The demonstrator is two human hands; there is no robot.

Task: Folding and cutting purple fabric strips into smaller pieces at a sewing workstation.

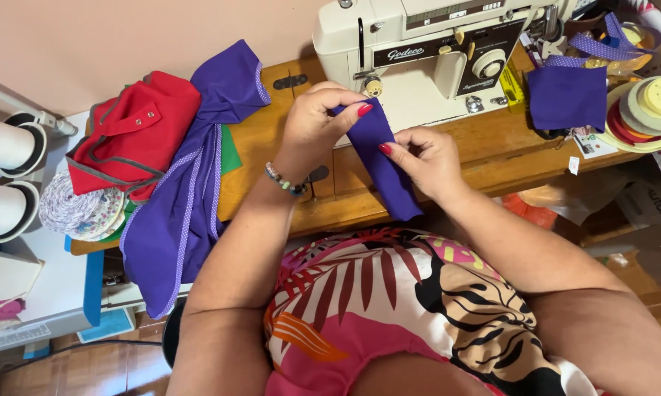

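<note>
A narrow purple fabric strip (pixel 386 172) hangs between both hands over the wooden sewing table (pixel 272 147). My left hand (pixel 317 121) pinches its upper end with fingertips near the sewing machine's base. My right hand (pixel 427 158) grips the strip's middle from the right side. The strip's lower end dangles past the table's front edge. A cream sewing machine (pixel 426 59) stands just behind the hands.
A purple garment with dotted trim (pixel 187 191) drapes off the table's left, beside red fabric (pixel 136 132) and a patterned cloth roll (pixel 81 209). A purple fabric square (pixel 567 97) and ribbon spools (pixel 649 110) lie at right. White thread cones (pixel 8 143) stand far left.
</note>
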